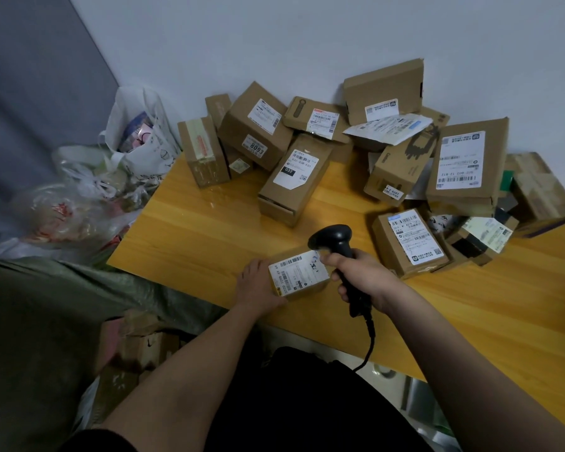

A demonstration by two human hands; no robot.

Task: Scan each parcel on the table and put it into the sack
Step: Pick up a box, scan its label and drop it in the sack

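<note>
**Near the table's front edge: one small parcel under the scanner**

Near the front edge of the yellow wooden table (209, 230) I see a small cardboard parcel (299, 275) lying flat, white label up. My left hand (258, 285) rests against its left end, fingers laid along the side and the thumb under the near edge; whether it truly grips or only steadies the box I cannot tell. My right hand (361, 275) has its fingers wrapped tight round the handle of a black barcode scanner (335, 244), whose head hangs just above the parcel's right end and points down at the label. A black cable (369, 340) runs from the handle back toward my body.

Farther back on the table, against the wall, I see a heap of other parcels (340, 151), tilted and leaning on one another. One more labelled box (410, 244) sits just right of the scanner.

Off the table's left edge, low beside me, the green woven sack (46, 321) lies open with a few cardboard boxes showing in its mouth. Beyond it, plastic bags (111, 164) are bunched in the corner.
</note>
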